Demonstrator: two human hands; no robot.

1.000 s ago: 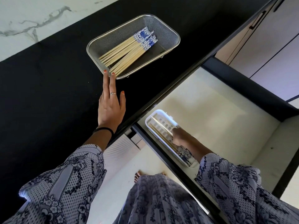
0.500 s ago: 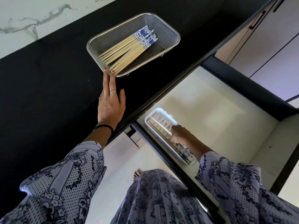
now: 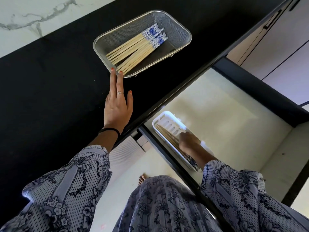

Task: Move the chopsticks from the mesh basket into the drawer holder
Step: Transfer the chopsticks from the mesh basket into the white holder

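Note:
A metal mesh basket (image 3: 177, 27) stands on the black countertop (image 3: 50, 81) with several wooden chopsticks (image 3: 133, 51) in it, blue-patterned ends pointing away from me. My left hand (image 3: 117, 106) lies flat on the counter, its fingertips touching the basket's near rim. Below, in the open drawer (image 3: 225, 114), a white slotted holder (image 3: 167, 118) contains a few chopsticks (image 3: 167, 136). My right hand (image 3: 189, 141) is curled down over these chopsticks, its fingertips hidden.
The drawer's dark front rail (image 3: 167, 156) runs diagonally between my arms. Pale cabinet fronts (image 3: 284, 47) stand at the right. A marble wall (image 3: 25, 22) edges the counter at the far left. My bare foot (image 3: 142, 179) shows on the floor below.
My right hand has slid along the holder toward me, uncovering the tips of the chopsticks lying in it. My left hand stays at the basket's rim.

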